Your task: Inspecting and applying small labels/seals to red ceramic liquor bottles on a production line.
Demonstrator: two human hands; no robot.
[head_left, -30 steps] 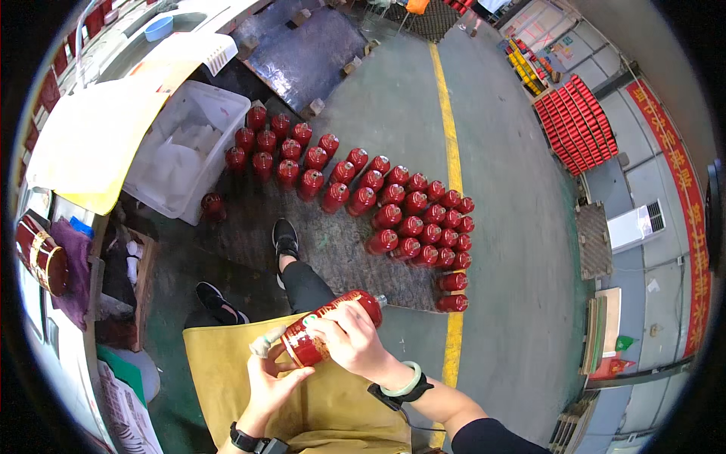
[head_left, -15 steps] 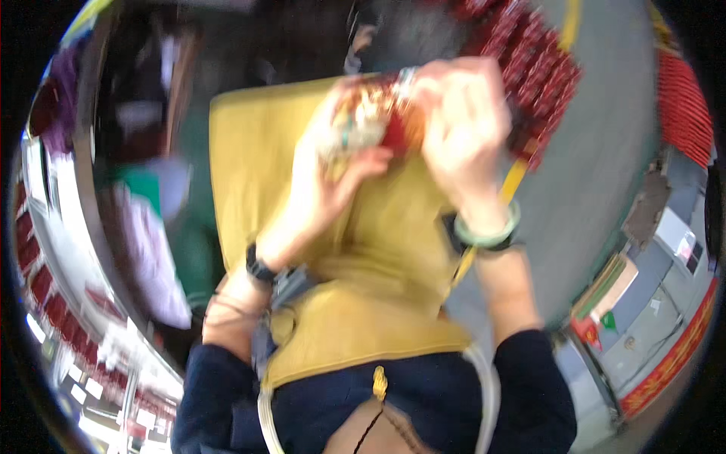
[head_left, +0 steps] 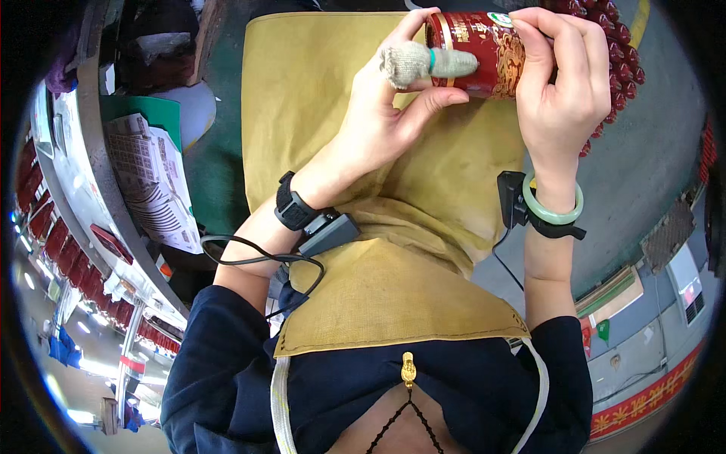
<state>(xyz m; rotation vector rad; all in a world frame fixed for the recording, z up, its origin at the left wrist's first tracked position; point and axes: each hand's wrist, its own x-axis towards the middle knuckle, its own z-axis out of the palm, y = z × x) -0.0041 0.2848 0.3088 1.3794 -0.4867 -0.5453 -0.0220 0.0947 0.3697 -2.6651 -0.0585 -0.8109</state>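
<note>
A dark red can (head_left: 495,57) with gold decoration lies sideways above my lap, held in both hands. My left hand (head_left: 393,98) is closed around its left end, thumb along the near side. One of its fingers wears a grey cloth cover (head_left: 452,63) with a green band and rests on the can's surface. My right hand (head_left: 563,83) is curled at the can's right end. Its thumb and forefinger tips meet the can beside a small white and green round sticker (head_left: 500,19). The rest of the right fingers are partly hidden.
A tan apron (head_left: 302,91) covers my lap. Stacked dark red glossy items (head_left: 620,68) stand at the far right on the grey floor (head_left: 628,174). At left, printed sheets (head_left: 155,178) lie beside a metal-edged bench (head_left: 98,136). A cable (head_left: 249,261) loops by my left forearm.
Both hands and the can have shifted right and farther up in the view. The earlier motion blur has gone, and the can's side and round sticker now show clearly.
</note>
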